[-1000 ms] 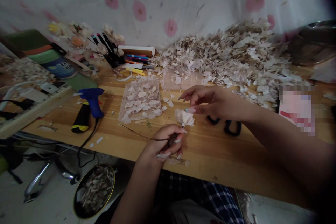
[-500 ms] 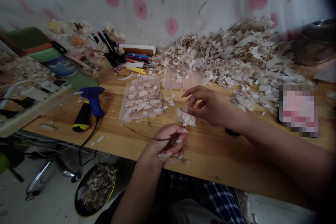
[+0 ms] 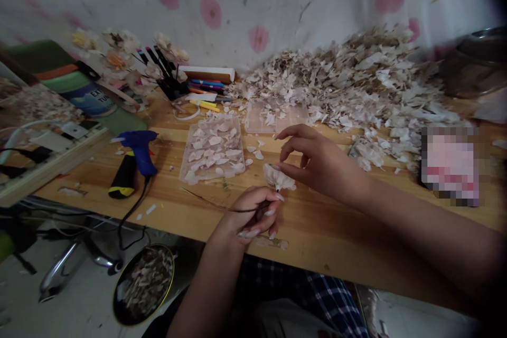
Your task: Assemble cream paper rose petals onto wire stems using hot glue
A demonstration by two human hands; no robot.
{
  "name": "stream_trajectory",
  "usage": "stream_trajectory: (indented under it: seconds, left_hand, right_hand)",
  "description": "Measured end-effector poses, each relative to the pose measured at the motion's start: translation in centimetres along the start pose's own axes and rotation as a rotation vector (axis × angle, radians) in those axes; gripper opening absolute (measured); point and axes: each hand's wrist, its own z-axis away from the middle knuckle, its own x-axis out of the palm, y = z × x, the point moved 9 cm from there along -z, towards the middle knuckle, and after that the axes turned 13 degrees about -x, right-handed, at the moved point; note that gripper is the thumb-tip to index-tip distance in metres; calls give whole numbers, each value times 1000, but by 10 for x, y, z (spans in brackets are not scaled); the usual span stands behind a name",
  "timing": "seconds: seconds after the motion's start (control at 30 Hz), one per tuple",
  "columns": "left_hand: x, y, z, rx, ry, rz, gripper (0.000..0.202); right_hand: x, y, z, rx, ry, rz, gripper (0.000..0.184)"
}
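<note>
Low over the front of the table, my left hand (image 3: 259,214) is closed around the thin dark stem of a pale handmade flower (image 3: 280,177). The stem (image 3: 214,203) sticks out leftward past the wrist. Just above the flower is my right hand (image 3: 311,156), its fingers apart and curved. Its thumb tip lies at the top petals, touching or very close. To the left sits a clear plastic tray (image 3: 183,171) with loose whitish petals (image 3: 216,154) spread in it. Behind that tray, a second clear box (image 3: 295,121) holds a few pale flakes.
A large heap of dry pale flakes (image 3: 356,79) covers the back right. On the left are a blue glue gun (image 3: 138,142), a power strip (image 3: 71,153), a green bottle (image 3: 87,92) and pens (image 3: 206,87). Below the edge stands a bin (image 3: 172,280) of scraps.
My right hand has shifted slightly, with its index finger a little lower over the flower. My left hand keeps its hold on the stem.
</note>
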Motion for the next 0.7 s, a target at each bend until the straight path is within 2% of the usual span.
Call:
stream_trajectory:
  seconds: [0.17,0.27,0.33,0.37,0.47,0.53,0.6,0.7]
  left_hand:
    - [-1,-1,0,-13,4,5,29]
    - [-1,0,1,8,-10,10,29]
    - [-1,1,1,10,-20,6,29]
    - [-1,1,1,9,-20,5,29]
    - [-1,0,0,9,-11,7,29]
    - [-1,0,0,3,-8,0,30]
    - [-1,-1,0,-4,-6,-8,30]
    - [-2,0,0,3,9,-18,31]
  right_hand:
    - [-7,-5,-1,-10,26,25,10]
    - [-20,-8,-3,-24,91,-2,6]
    - [-26,-10,-5,-29,89,-29,7]
    - [-25,-11,-6,-24,41,-51,9]
    - [-10,-14,-3,27,-231,-125,16]
    - [-2,-16,1,62,-364,-139,20]
    - [2,-17,3,75,-415,-136,23]
    - [6,-15,4,99,-414,-137,26]
